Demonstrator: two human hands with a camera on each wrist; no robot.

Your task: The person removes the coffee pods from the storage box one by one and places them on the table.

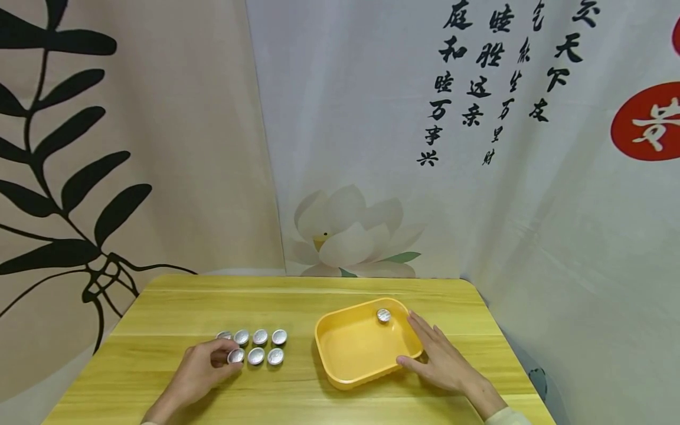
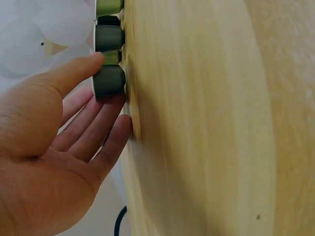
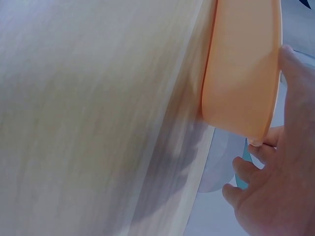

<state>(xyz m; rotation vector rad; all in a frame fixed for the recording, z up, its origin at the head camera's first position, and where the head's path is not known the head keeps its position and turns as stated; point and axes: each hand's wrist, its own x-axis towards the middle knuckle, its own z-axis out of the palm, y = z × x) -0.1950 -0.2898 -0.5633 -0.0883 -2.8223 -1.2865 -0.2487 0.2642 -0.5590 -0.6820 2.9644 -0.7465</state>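
Two rows of coffee capsules stand lid up on the left of the table, silver lids showing in the head view. My left hand [image 1: 204, 369] is at the nearest left capsule [image 1: 236, 356], thumb on one side and fingers on the other. The left wrist view shows this dark green capsule [image 2: 109, 81] between thumb and fingers, at table level. On the right is a yellow tray [image 1: 340, 345] with one capsule [image 1: 383, 316] near its far right corner. My right hand [image 1: 443, 363] rests against the tray's right end, fingers mostly straight, thumb over the rim.
The wooden table [image 1: 287, 407] carries the capsules and tray, with a strip of bare wood between them. Behind its far edge hangs a printed cloth [image 1: 350, 147]. In the left wrist view a lighter green capsule [image 2: 109, 7] stands farther along.
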